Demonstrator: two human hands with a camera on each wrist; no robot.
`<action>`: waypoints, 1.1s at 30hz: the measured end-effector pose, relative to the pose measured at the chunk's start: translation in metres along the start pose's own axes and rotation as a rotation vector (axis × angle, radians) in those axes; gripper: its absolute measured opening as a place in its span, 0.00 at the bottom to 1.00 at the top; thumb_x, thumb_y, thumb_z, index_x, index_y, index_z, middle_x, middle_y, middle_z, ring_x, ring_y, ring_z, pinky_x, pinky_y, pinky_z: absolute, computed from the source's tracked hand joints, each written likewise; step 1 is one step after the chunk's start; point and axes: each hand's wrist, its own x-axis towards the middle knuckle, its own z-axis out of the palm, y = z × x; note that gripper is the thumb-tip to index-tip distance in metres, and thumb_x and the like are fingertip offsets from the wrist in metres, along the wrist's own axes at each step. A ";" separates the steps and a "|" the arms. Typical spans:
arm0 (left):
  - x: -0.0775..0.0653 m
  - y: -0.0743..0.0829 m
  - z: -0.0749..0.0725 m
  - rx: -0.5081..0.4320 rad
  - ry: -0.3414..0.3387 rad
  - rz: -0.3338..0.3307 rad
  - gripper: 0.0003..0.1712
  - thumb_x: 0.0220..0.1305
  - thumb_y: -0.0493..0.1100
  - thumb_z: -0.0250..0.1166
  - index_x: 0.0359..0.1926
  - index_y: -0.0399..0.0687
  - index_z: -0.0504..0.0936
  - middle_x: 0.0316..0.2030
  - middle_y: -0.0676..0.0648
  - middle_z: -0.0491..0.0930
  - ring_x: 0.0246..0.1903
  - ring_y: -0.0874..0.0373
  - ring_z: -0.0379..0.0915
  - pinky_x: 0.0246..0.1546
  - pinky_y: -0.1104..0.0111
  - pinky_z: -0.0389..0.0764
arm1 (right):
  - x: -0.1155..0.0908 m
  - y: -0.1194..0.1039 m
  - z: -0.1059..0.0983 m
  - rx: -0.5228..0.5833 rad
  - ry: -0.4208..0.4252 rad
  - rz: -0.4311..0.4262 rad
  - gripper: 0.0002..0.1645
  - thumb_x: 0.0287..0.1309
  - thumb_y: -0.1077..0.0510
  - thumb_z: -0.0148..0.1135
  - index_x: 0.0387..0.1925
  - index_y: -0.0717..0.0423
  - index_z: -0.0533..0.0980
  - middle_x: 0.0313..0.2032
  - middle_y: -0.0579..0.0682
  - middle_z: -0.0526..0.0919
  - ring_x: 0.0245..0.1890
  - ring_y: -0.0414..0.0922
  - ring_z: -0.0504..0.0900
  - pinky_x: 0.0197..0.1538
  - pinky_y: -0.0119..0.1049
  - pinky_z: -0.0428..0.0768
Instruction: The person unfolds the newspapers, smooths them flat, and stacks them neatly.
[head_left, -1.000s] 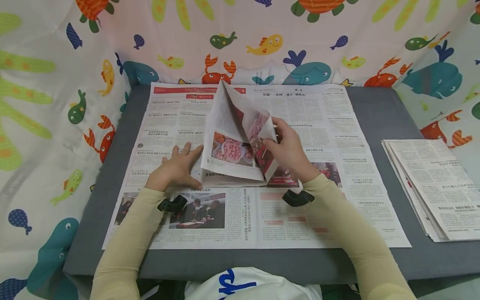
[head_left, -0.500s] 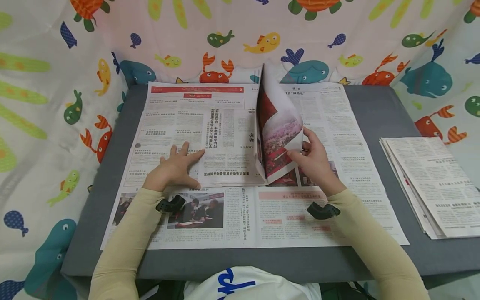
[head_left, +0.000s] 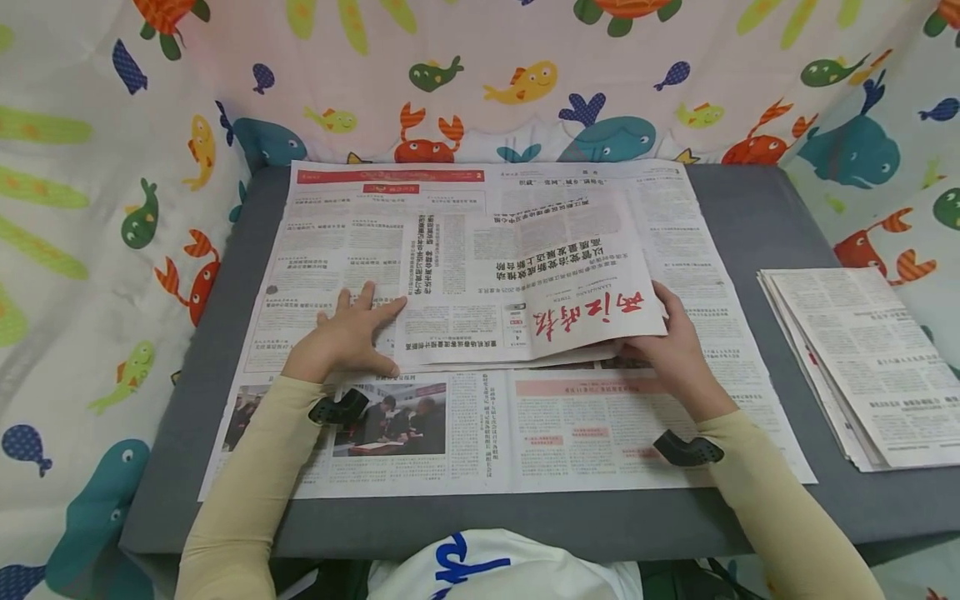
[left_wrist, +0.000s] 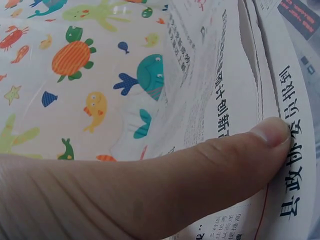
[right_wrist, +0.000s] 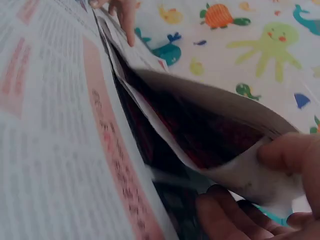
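A smaller folded newspaper (head_left: 465, 321) with a large red masthead lies over a wide, fully spread newspaper (head_left: 592, 450). Its right part is lifted a little, and my right hand (head_left: 678, 354) pinches that lower right corner. In the right wrist view, thumb and fingers of the right hand (right_wrist: 285, 185) hold the page edges, and dark printed pages show in the gap between the layers. My left hand (head_left: 348, 337) rests with spread fingers at the left edge of the folded newspaper. The left wrist view shows the left thumb (left_wrist: 220, 175) across the paper's layered lower edges.
A stack of folded newspapers (head_left: 870, 367) lies on the grey table (head_left: 480, 529) at the right. Behind and at both sides hangs a curtain (head_left: 495, 117) with sea animals. Black wrist cameras (head_left: 688, 450) sit on both sleeved wrists.
My right hand has moved right and toward me, turning the upper leaf of the folded newspaper over to the right. The red masthead now shows. The left hand has stayed in place.
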 end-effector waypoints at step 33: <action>0.017 0.069 -0.003 0.077 0.133 0.137 0.62 0.59 0.69 0.69 0.83 0.56 0.46 0.81 0.31 0.36 0.78 0.24 0.32 0.71 0.26 0.42 | 0.045 -0.039 0.003 -0.709 -0.073 -0.483 0.36 0.63 0.57 0.67 0.71 0.60 0.68 0.71 0.66 0.68 0.72 0.66 0.67 0.70 0.65 0.67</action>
